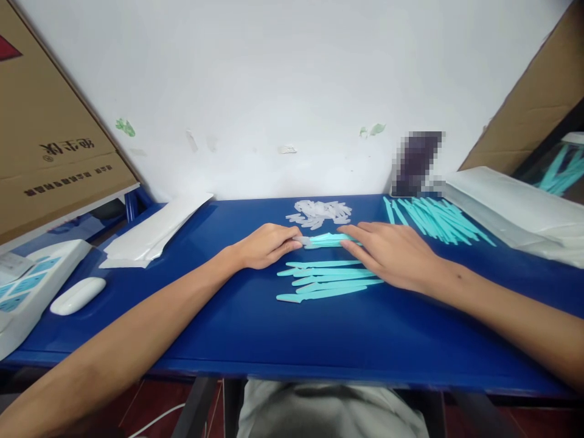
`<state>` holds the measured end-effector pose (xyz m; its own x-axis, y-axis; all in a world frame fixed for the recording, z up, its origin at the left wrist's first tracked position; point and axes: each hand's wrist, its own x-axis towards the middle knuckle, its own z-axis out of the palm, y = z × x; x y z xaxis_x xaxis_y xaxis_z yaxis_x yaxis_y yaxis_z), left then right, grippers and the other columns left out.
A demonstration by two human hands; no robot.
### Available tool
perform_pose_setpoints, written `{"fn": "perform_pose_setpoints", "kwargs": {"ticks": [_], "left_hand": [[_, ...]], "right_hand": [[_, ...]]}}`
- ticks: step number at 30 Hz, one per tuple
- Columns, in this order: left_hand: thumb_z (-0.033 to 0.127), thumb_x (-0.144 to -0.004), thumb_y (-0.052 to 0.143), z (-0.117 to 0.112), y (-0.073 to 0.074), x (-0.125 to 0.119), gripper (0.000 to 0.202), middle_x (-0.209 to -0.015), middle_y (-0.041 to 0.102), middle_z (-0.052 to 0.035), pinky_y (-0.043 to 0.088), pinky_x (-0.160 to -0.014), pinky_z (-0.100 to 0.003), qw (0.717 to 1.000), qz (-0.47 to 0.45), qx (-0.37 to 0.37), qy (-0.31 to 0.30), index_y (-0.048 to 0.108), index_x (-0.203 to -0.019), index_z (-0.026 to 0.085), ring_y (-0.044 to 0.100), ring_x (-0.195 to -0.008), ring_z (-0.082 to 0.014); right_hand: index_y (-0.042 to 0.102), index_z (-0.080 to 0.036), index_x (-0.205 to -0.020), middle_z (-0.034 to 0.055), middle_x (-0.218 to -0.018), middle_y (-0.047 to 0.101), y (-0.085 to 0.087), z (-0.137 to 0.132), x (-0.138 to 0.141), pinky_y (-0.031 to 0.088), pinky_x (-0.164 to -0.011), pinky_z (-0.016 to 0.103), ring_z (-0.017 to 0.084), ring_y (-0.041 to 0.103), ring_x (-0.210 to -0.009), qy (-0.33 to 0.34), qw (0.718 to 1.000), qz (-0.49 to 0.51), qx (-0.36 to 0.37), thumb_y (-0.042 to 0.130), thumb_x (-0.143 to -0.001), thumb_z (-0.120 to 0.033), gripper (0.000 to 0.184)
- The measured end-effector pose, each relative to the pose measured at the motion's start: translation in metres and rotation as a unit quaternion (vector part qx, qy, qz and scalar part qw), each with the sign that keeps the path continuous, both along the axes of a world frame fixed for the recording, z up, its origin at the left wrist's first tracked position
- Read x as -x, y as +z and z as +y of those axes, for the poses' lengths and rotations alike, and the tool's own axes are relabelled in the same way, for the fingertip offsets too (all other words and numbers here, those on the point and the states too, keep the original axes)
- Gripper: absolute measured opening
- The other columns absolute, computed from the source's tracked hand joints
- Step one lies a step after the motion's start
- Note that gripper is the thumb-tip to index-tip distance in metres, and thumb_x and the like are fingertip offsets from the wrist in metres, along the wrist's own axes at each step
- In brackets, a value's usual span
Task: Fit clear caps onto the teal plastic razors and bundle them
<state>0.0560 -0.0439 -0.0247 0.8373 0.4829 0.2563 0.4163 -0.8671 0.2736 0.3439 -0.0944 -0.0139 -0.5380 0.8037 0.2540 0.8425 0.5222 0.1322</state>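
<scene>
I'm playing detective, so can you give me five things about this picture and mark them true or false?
1. The left hand pinches a pale piece. True.
2. The table is red. False: it is blue.
3. The right hand touches teal sticks. True.
4. The white rounded object is between the hands. False: it lies left of both.
5. A heap of sticks lies on the right. True.

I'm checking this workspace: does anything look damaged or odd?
The wall looks blemished: green patches left and right and a pale mark between them break up its white surface. The pixelated dark object can't be judged.
</scene>
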Motion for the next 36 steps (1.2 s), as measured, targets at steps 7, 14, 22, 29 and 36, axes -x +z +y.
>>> {"fn": "perform_pose_setpoints", "kwargs": {"ticks": [7,14,22,29,36], "left_hand": [[0.039,-0.107,0.033,0.0009,-0.0013,0.0015,0.035,-0.079,0.062,-0.0039,0.039,-0.068,-0.027,1.0,-0.004,-0.023,0.0,0.059,-0.102,0.015,0.056,-0.069,-0.0169],[0.036,-0.107,0.03,-0.0017,-0.003,-0.0029,0.035,-0.082,0.067,-0.0059,0.04,-0.071,-0.03,0.988,0.044,-0.145,0.032,0.059,-0.102,0.015,0.06,-0.07,-0.019],[0.036,-0.108,0.027,-0.0017,-0.0037,-0.0037,0.038,-0.079,0.068,-0.0052,0.041,-0.068,-0.03,0.978,0.061,-0.191,0.062,0.058,-0.101,0.016,0.062,-0.068,-0.0196],[0.037,-0.108,0.026,-0.0042,-0.0024,-0.0051,0.037,-0.078,0.068,-0.0049,0.04,-0.067,-0.03,0.977,0.072,-0.187,0.074,0.056,-0.099,0.017,0.061,-0.066,-0.0194],[0.036,-0.109,0.026,-0.0063,0.001,-0.0043,0.037,-0.078,0.068,-0.0045,0.041,-0.066,-0.03,0.975,0.066,-0.2,0.069,0.056,-0.101,0.017,0.062,-0.066,-0.0195]], "right_hand": [[0.058,-0.024,-0.134,0.0123,-0.111,0.071,0.0033,-0.0015,0.0005,0.039,-0.061,0.032,0.027,0.068,-0.084,-0.01,1.0,0.01,0.02,0.02,-0.105,-0.05,0.055],[0.062,-0.022,-0.126,0.0116,-0.109,0.068,0.0029,-0.0004,-0.0008,0.044,-0.068,0.034,0.026,0.066,-0.092,0.02,0.997,0.054,0.049,0.025,-0.105,-0.047,0.049],[0.058,-0.017,-0.113,0.0102,-0.1,0.063,-0.0002,-0.0007,0.0001,0.041,-0.062,0.032,0.022,0.062,-0.077,0.002,0.998,0.036,0.048,0.025,-0.105,-0.051,0.049],[0.05,-0.019,-0.101,0.0078,-0.093,0.063,-0.002,0.0046,-0.0034,0.034,-0.056,0.031,0.02,0.058,-0.067,-0.01,0.999,0.007,0.052,0.026,-0.103,-0.055,0.043],[0.049,-0.02,-0.097,0.0051,-0.083,0.065,-0.0004,0.0066,-0.0041,0.027,-0.054,0.03,0.02,0.057,-0.064,-0.011,0.999,0.01,0.052,0.029,-0.104,-0.054,0.04]]}}
